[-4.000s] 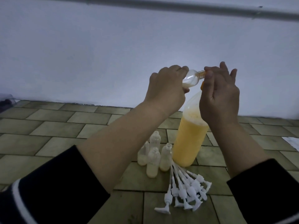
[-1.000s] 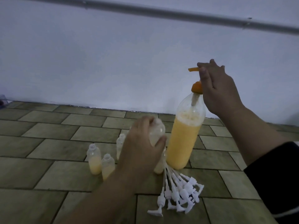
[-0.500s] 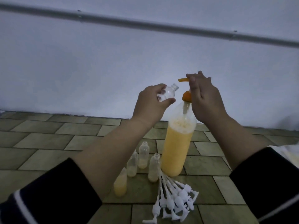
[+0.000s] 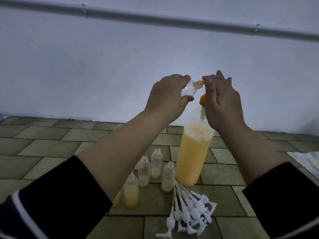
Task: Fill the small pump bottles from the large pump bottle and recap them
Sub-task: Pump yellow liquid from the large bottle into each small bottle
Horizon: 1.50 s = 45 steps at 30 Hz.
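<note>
Small bottle (image 4: 68, 91) tilted in left hand (image 4: 166, 99), fingers wrapped round its body, mouth at orange spout (image 4: 201, 82) above floor tiles. Right hand (image 4: 222, 104) closed over large bottle (image 4: 193, 152) pump. Likely light, thin, squashable: hold mid-body, gently.

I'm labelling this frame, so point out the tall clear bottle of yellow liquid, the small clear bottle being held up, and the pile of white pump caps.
Tall clear bottle of yellow liquid (image 4: 192, 159): head view, liquid-filled body.
Small clear held bottle (image 4: 69, 90): head view, rounded shoulder.
Pile of white pump caps (image 4: 191, 211): head view, a middle cap's collar.
</note>
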Motion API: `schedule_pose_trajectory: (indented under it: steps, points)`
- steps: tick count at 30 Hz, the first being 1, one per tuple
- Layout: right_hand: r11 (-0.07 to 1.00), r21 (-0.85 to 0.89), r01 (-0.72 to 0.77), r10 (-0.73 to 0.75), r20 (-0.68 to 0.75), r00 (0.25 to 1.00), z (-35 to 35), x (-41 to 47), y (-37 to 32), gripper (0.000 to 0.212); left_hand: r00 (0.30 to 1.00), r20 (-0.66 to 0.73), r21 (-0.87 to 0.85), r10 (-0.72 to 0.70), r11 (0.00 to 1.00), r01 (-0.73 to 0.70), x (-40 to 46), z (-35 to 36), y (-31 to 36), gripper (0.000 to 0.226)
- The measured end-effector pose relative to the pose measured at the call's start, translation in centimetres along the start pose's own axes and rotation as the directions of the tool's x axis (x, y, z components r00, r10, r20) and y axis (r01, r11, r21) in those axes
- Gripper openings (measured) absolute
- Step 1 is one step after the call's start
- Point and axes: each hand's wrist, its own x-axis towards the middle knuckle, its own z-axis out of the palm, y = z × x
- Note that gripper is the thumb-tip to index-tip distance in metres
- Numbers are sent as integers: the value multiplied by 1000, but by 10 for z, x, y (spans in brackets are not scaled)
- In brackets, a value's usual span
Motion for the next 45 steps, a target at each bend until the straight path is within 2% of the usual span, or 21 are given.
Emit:
schedule_pose_trajectory:
  steps: [5, 10, 14, 18, 25, 32, 36, 39, 45]
  points:
    - [999, 32, -19, 21, -63, 998, 12, -12, 10, 43, 999, 30, 41, 41, 998, -42, -7, 12, 2, 49]
    - [1000, 27, 0, 0, 1, 1000, -4, -4, -2, 51, 996, 58, 108, 67, 991, -73, 4, -4, 2, 42]
    - [999, 37, -22, 25, -79, 997, -4, -4, -9, 45, 993, 51, 155, 106, 981, -113, 7, -12, 3, 40]
    - [1000, 6, -20, 21, -127, 992, 12, -15, -1, 40, 994, 67, 129, 90, 987, -98, -5, 2, 2, 42]
    - [1000, 23, -3, 4, -48, 999, -4, -10, -10, 44, 993, 77, 140, 85, 986, -95, -1, -8, 4, 39]
    - [999, 49, -23, 32, -209, 977, 9, -20, -3, 41, 991, 60, 167, 118, 978, -126, -7, -1, 10, 42]
    - [1000, 16, -16, 18, -145, 989, 12, -22, -4, 41, 991, 96, 176, 89, 979, -104, -9, -1, 6, 42]
    - [999, 36, 13, -10, -95, 995, 1, -14, -11, 43, 992, 82, 211, 96, 971, -111, -2, -11, 5, 42]
    - [999, 43, 12, -3, -209, 978, 9, -14, -7, 44, 993, 10, 225, 116, 968, -115, -3, -7, 10, 42]
